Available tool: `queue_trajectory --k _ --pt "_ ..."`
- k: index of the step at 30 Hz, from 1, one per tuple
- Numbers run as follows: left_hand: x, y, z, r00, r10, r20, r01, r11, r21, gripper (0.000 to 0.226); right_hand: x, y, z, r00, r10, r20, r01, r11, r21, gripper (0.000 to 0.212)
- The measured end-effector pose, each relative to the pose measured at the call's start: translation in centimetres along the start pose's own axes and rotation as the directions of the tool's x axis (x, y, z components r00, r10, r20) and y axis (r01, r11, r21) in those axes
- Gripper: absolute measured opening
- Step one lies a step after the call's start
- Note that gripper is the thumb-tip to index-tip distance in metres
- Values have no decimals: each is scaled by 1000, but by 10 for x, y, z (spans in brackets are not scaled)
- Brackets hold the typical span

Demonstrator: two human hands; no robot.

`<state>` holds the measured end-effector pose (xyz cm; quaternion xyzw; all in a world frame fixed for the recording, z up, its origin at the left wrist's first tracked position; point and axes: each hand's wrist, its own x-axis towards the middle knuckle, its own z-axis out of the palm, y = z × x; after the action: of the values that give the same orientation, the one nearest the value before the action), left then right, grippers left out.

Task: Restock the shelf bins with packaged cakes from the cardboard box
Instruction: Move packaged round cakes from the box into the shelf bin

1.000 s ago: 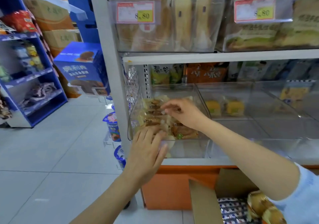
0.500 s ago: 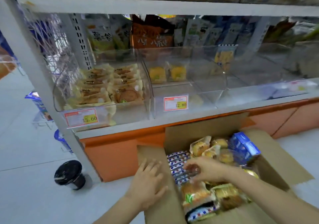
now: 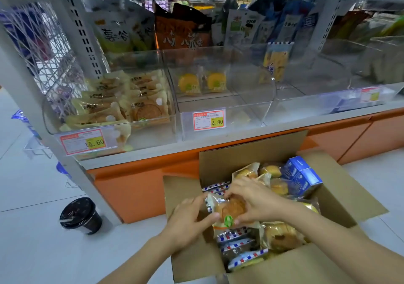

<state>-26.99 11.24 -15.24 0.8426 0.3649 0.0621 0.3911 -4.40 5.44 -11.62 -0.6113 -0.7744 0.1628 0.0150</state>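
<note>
Left bin (image 3: 113, 111) w/ matching cakes nearly full; next bin (image 3: 220, 100) holds two. Your left hand (image 3: 188, 220) and right hand (image 3: 255, 202) both pinch one packaged cake (image 3: 229, 209) over the cardboard box (image 3: 341, 200). Risk: slick wrapper slips on lift, or wrong bin if you don't match labels.
</note>
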Motion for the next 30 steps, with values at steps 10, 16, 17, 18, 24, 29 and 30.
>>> queue_trajectory --k 10,16,17,18,24,29,30 --pt "19 21 -6 975 -167 -147 51 811 -583 35 -39 64 -13 965 257 -44 -228 913 338 31" --pt "12 29 -17 966 -169 -197 18 801 -599 29 -52 90 27 883 439 166 -454 888 64 67" --pt "9 32 -21 965 -152 -214 -5 802 -597 29 -53 89 24 890 435 141 -447 891 76 65" --pt "6 35 -27 962 -138 -236 -29 807 -590 29 -53 88 18 901 418 121 -430 897 105 64" --pt "-34 51 -98 884 -36 -467 -249 807 -535 37 -58 45 -84 976 210 -59 -149 840 522 48" --pt "-58 70 -185 726 43 -686 -438 798 -414 39 -32 -2 -168 931 125 -344 127 772 623 43" --pt "-57 72 -202 693 37 -720 -458 793 -401 42 -22 -10 -179 904 122 -410 189 746 639 43"
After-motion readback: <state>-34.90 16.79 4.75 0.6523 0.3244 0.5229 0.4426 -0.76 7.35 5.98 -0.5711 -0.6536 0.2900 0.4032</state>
